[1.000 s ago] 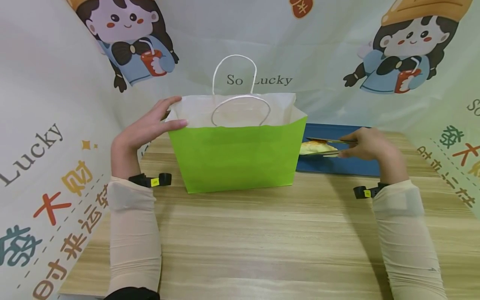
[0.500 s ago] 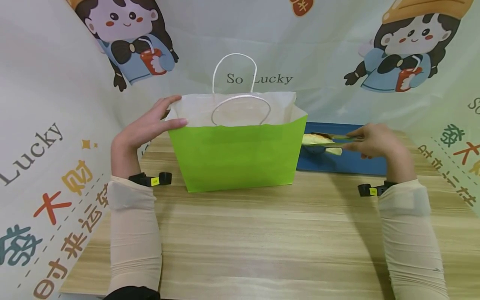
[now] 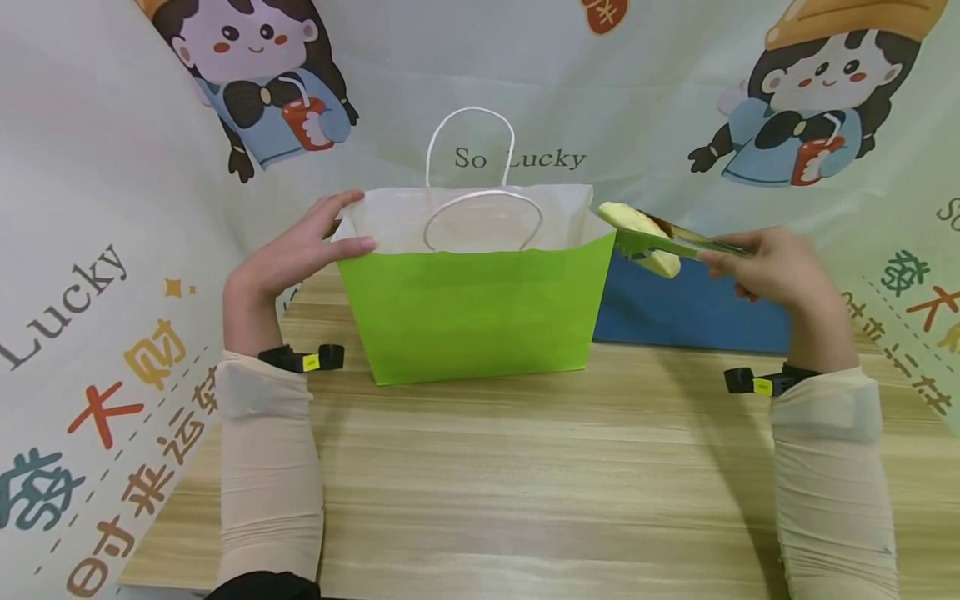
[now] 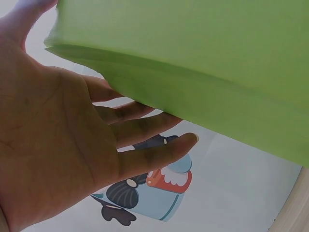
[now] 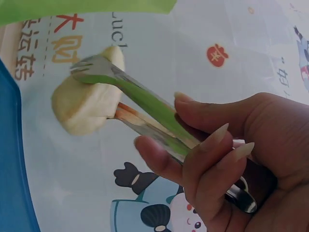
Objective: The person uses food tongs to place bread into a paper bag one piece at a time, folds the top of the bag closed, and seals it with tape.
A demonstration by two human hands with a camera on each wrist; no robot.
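A bright green paper bag (image 3: pixel 480 317) with a white inside and white cord handles stands upright on the table. At its upper left rim my left hand (image 3: pixel 296 242) holds the side, thumb at the front corner and index finger toward the back. Several of its fingers (image 4: pixel 145 130) lie along the green side in the left wrist view. My right hand (image 3: pixel 780 267) grips metal tongs (image 5: pixel 149 106). Pinched in their tips is a pale piece of bread (image 5: pixel 87 104), raised beside the bag's right rim. The bag's bottom inside is hidden.
A blue tray (image 3: pixel 690 312) lies right of the bag, under the bread and tongs, its left part hidden by the bag. The wooden table (image 3: pixel 510 475) extends in front. A printed cloth (image 3: pixel 645 108) hangs behind and at both sides.
My right hand has lifted the bread in the tongs up from the blue tray, to the height of the bag's rim, shifting slightly right. The left hand and bag stay put.
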